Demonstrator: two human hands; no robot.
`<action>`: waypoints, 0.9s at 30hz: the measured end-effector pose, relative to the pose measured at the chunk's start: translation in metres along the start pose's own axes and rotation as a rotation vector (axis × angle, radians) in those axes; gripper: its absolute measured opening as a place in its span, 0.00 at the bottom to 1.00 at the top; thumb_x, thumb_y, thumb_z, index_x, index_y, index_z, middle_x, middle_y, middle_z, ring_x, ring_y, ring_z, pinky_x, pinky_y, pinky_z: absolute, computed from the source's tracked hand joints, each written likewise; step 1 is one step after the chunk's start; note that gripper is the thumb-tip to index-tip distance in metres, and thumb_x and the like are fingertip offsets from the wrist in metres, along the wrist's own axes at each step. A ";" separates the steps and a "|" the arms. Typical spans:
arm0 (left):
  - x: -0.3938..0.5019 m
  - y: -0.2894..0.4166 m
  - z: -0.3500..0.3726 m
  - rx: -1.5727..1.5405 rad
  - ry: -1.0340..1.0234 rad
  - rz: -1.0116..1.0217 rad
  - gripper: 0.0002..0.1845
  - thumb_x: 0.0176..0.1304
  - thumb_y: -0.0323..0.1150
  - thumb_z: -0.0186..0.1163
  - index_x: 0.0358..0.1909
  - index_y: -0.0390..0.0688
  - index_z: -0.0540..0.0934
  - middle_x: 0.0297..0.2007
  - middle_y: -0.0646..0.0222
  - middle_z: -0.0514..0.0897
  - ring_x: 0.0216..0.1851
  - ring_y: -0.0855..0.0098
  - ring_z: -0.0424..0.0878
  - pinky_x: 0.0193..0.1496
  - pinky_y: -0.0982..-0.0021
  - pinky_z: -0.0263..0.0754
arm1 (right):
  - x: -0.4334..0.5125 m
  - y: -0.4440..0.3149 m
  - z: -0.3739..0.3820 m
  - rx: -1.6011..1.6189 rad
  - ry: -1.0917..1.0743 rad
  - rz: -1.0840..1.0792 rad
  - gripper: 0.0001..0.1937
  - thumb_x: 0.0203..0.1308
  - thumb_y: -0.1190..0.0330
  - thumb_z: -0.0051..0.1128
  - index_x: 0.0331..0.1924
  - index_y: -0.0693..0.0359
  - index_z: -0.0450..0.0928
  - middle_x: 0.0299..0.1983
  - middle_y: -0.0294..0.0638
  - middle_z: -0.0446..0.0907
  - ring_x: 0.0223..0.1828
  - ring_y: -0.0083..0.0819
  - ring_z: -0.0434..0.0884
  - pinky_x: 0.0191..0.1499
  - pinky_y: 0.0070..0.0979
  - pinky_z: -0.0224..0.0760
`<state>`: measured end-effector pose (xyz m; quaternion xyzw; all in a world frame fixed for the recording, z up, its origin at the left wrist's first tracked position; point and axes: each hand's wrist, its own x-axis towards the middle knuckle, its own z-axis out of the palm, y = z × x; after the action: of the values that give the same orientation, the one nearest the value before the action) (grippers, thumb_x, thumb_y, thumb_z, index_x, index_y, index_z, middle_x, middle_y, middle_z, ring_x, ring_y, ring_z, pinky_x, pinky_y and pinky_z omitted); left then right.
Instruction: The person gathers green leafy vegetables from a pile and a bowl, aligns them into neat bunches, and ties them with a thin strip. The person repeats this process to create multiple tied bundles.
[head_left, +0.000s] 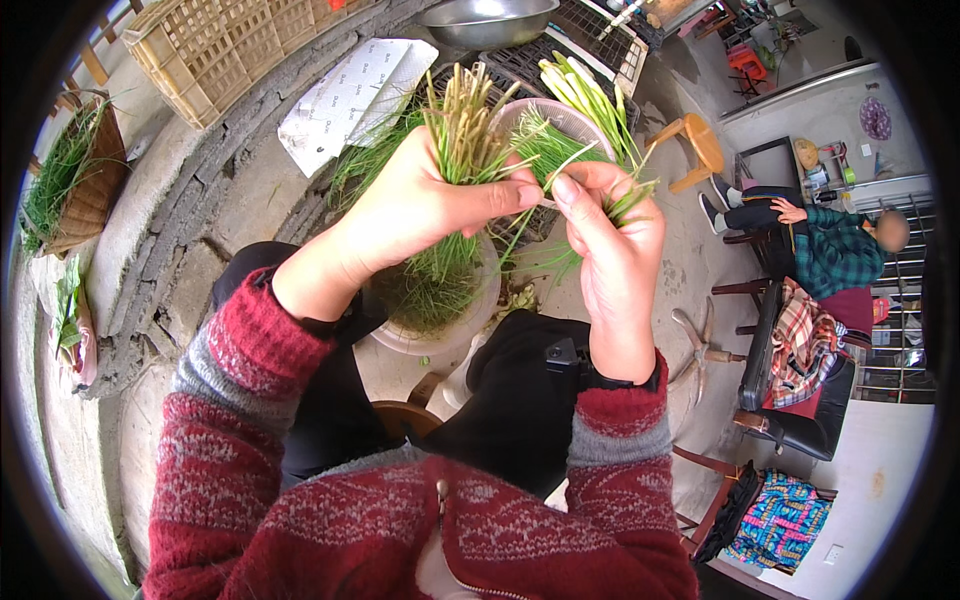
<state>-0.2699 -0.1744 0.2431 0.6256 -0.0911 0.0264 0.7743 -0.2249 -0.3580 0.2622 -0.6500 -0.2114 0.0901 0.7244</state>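
My left hand (442, 199) is closed around a thick bunch of thin green stalks (469, 127), their pale brown cut ends pointing away from me. Close beside it, my right hand (611, 217) holds a few loose stalks (634, 196) in its curled fingers, with a single stalk by its thumb and forefinger. Below the left hand stands a pale round basin (491, 300) with tangled green stalks and trimmings (435, 300). Beyond the hands, a pink plastic basket (551, 109) holds more thin green stalks (555, 150). Thicker pale green stalks (585, 90) lie behind it.
A printed white sheet (360, 97) lies at the back left, near a metal basin (491, 22) and a woven crate (217, 52). A basket of greens (82, 180) stands far left. To the right are a wooden stool (701, 146), chairs and a seated person (832, 247).
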 end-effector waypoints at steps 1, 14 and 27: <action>0.000 0.000 0.000 -0.022 0.001 -0.011 0.07 0.61 0.28 0.66 0.38 0.37 0.80 0.25 0.73 0.78 0.22 0.82 0.71 0.24 0.80 0.63 | 0.000 0.000 0.000 -0.013 0.015 0.018 0.06 0.62 0.77 0.62 0.41 0.68 0.81 0.25 0.24 0.75 0.24 0.09 0.67 0.27 0.09 0.56; 0.000 0.000 0.000 -0.087 0.030 -0.001 0.07 0.60 0.28 0.66 0.38 0.36 0.80 0.23 0.73 0.78 0.19 0.82 0.69 0.22 0.80 0.62 | -0.001 0.001 0.000 -0.010 -0.047 0.030 0.05 0.62 0.75 0.62 0.41 0.65 0.81 0.25 0.22 0.73 0.25 0.07 0.66 0.28 0.09 0.56; 0.000 -0.005 0.000 -0.118 -0.008 -0.043 0.08 0.63 0.29 0.63 0.41 0.36 0.80 0.21 0.76 0.75 0.19 0.82 0.68 0.23 0.79 0.61 | 0.000 0.001 0.000 -0.015 -0.001 0.025 0.06 0.60 0.77 0.63 0.40 0.68 0.83 0.28 0.28 0.80 0.28 0.11 0.73 0.32 0.10 0.64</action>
<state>-0.2694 -0.1754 0.2386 0.5808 -0.0822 0.0020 0.8099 -0.2249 -0.3576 0.2617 -0.6579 -0.2043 0.0979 0.7182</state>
